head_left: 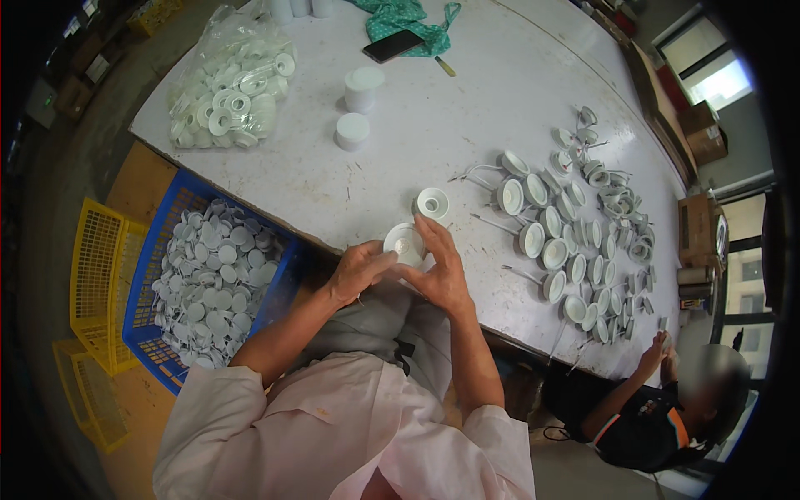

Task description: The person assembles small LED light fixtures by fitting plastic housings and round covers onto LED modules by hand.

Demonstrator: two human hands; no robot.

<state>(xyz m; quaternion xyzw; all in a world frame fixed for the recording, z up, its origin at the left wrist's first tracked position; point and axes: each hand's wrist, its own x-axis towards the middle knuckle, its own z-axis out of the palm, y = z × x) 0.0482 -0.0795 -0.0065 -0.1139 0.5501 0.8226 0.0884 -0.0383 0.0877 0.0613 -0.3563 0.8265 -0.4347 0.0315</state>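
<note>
White round cap [405, 242]: held at the near edge of the white table [467, 117], just before a second cap [432, 202].
Left hand [358, 271]: fingers curled, pinching its rim.
Right hand [442, 271]: fingers wrapped around its far side.
Handling: likely light, stiff plastic, smooth; grip by the rim.

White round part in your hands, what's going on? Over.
Left hand and right hand both grip white round part. Ring-shaped piece just beyond. Nothing in the way.

Shirt: we wear a pale pink short-sleeved shirt [333, 433], loose and creased.
Sleeves: ours end above the elbows, leaving both forearms bare.
Hands: our left hand [357, 268] and right hand [443, 271] are ungloved, with no rings or watch showing.
</note>
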